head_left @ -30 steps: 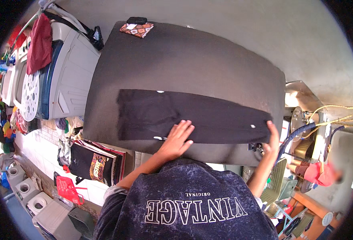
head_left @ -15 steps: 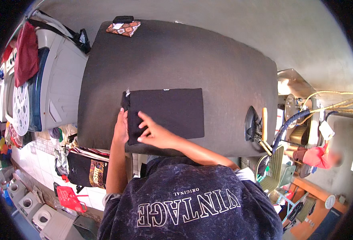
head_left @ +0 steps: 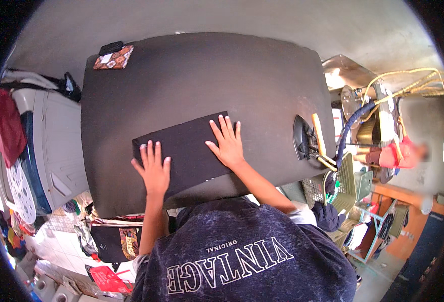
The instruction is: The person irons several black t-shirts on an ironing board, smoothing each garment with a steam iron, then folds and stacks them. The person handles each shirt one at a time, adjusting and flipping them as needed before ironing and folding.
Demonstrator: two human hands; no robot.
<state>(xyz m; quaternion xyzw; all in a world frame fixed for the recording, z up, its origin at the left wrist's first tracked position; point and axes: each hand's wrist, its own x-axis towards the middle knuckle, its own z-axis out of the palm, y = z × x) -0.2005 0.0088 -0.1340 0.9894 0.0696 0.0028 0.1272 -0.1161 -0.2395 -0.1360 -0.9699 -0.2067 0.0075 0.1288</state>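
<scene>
A folded black garment (head_left: 189,151) lies flat on the dark padded table (head_left: 191,75), its far edge slanting up to the right. My left hand (head_left: 155,173) rests open on its left part, fingers spread and the thumb side toward the middle. On the right part, my right hand (head_left: 227,143) presses palm down, fingers apart. Neither hand grips the cloth. Right of the garment, apart from both hands, a black iron (head_left: 301,138) stands near the table's right edge.
A patterned orange-brown booklet (head_left: 113,59) and a small black object (head_left: 111,48) lie at the far left corner. A dark blue wrapped hose (head_left: 350,123) hangs beside the iron. Clothes (head_left: 113,244) are stacked below the near left edge. A person in red (head_left: 400,153) is off to the right.
The garment has turned, its right end now farther away. My left hand moved from its left edge onto its top; my right hand moved right and flattened with fingers spread. The view has shifted.
</scene>
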